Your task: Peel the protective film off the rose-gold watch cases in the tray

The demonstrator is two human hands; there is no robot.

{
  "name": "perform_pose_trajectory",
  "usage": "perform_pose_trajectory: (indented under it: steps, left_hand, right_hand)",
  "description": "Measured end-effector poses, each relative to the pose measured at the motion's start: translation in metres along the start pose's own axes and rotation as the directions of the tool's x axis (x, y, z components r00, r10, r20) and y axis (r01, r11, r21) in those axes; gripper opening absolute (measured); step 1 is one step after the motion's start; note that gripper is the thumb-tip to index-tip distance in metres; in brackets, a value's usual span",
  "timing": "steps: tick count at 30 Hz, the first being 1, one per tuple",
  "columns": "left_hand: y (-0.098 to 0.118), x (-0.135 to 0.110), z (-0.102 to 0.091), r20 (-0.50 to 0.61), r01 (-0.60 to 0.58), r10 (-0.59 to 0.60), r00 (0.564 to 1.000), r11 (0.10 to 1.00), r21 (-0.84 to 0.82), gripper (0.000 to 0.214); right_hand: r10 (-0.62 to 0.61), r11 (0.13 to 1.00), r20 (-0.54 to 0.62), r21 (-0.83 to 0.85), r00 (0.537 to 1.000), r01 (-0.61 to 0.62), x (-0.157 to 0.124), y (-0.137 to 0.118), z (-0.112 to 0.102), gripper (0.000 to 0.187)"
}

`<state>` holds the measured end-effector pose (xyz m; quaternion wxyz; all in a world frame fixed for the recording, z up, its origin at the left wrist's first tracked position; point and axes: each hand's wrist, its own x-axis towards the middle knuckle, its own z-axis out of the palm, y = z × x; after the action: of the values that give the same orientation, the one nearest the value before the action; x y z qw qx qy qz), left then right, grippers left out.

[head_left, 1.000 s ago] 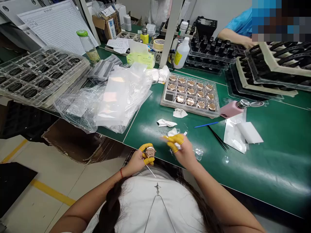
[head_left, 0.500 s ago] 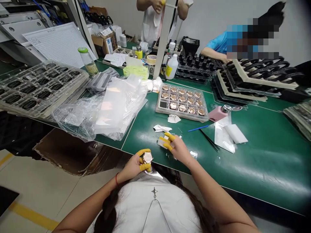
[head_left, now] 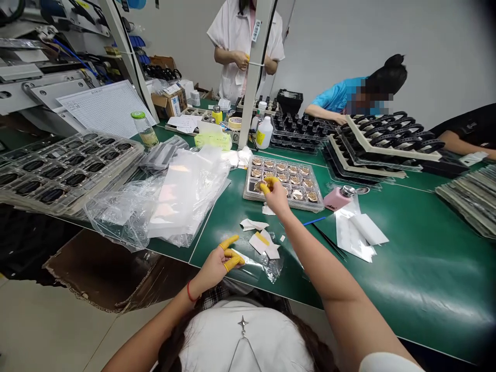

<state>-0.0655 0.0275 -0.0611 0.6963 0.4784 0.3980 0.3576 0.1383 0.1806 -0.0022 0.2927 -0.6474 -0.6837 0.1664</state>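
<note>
My right hand (head_left: pixel 277 196), with yellow finger cots, reaches over the clear compartment tray (head_left: pixel 284 205). Its thumb and fingers pinch a watch case (head_left: pixel 259 186) at the front-left compartment; the fingers partly cover it. Several rose-gold watch cases (head_left: pixel 297 195) sit in the other compartments. Near the table's front edge, my left hand (head_left: pixel 214 266) has its yellow-covered fingers apart, the index finger stretched forward. Clear plastic film (head_left: pixel 250 266) lies beside its fingertips. A white pad with a yellow strip (head_left: pixel 259 242) rests on the table between the hands and the tray.
Tweezers (head_left: pixel 329 240), a blue stick (head_left: pixel 314 220) and a pink pump bottle (head_left: pixel 339 198) are right of the tray. Plastic bags (head_left: pixel 174 201) and stacked trays (head_left: pixel 73 170) occupy the left. A post (head_left: pixel 253 77) rises behind the tray. Two co-workers are across the table.
The watch case has passed from my left hand to my right, which moved forward to the tray. The white pad has been let go on the table. My left hand's fingers have spread.
</note>
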Motion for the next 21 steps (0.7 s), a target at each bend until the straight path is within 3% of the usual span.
perform_pose_trajectory:
  steps: [2, 4, 8, 11, 16, 21]
  left_hand:
    - [-0.001, -0.001, -0.002, 0.026, 0.005, -0.005, 1.0, 1.0, 0.012, 0.058]
    - [-0.001, -0.002, -0.002, 0.03, 0.004, -0.004, 1.0, 1.0, -0.005, 0.057]
    - [-0.001, -0.003, -0.001, 0.042, 0.016, -0.013, 0.999, 0.998, -0.064, 0.058]
    - [0.001, -0.002, -0.001, 0.049, 0.016, -0.013, 0.999, 0.998, -0.053, 0.056]
    - [0.003, -0.002, 0.0, 0.059, 0.039, -0.034, 0.998, 0.996, -0.078, 0.057]
    - [0.004, -0.003, 0.0, 0.055, 0.025, -0.02, 0.998, 0.996, -0.087, 0.055]
  right_hand:
    - [0.012, 0.996, 0.001, -0.093, 1.0, -0.012, 0.035, 0.01, -0.001, 0.034]
    - [0.006, 0.982, 0.03, -0.191, 1.0, 0.0, 0.052, 0.018, 0.0, 0.031]
    - [-0.001, 0.916, 0.087, -0.399, 0.996, 0.036, 0.055, 0.033, -0.008, 0.031]
    - [0.004, 0.851, 0.204, -0.515, 0.979, 0.103, 0.057, 0.043, -0.022, 0.031]
    - [-0.018, 0.771, 0.385, -0.582, 0.923, 0.258, 0.07, 0.048, -0.035, 0.042]
    - [-0.004, 0.711, 0.486, -0.613, 0.874, 0.345, 0.073, 0.043, -0.034, 0.038]
